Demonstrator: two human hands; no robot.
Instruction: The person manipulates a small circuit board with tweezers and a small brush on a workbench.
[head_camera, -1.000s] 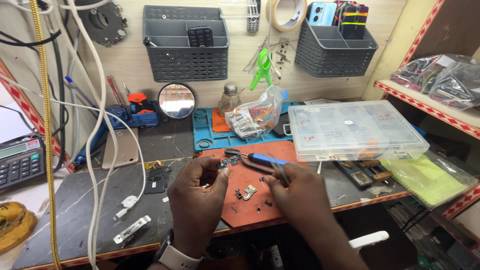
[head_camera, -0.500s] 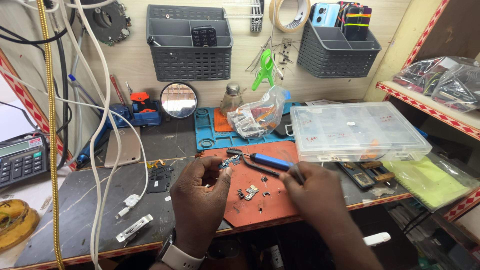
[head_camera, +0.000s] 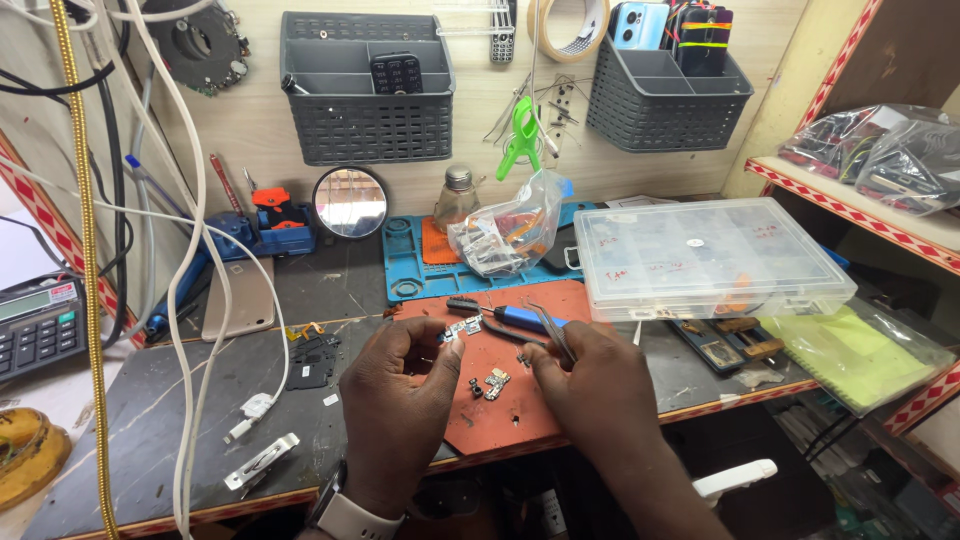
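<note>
My left hand (head_camera: 400, 400) pinches a small circuit board (head_camera: 460, 330) between thumb and fingertips above a red work mat (head_camera: 510, 400). My right hand (head_camera: 600, 390) grips metal tweezers (head_camera: 550, 330), their tips pointing up and left toward that board. Several tiny parts and a small board piece (head_camera: 493, 383) lie on the mat between my hands. A blue-handled screwdriver (head_camera: 510, 315) rests on the mat just beyond my fingers.
A clear compartment box (head_camera: 710, 260) stands at right, a bag of parts (head_camera: 505, 235) on a blue mat (head_camera: 410, 265) behind. Round mirror (head_camera: 350, 202), grey wall baskets (head_camera: 365, 90), white cables (head_camera: 200, 300), a desk phone (head_camera: 35, 325) at left, a green notebook (head_camera: 850, 355) at right.
My right hand has raised the tweezers nearer to the small board in my left hand. Both hands sit slightly lower and closer together over the mat.
</note>
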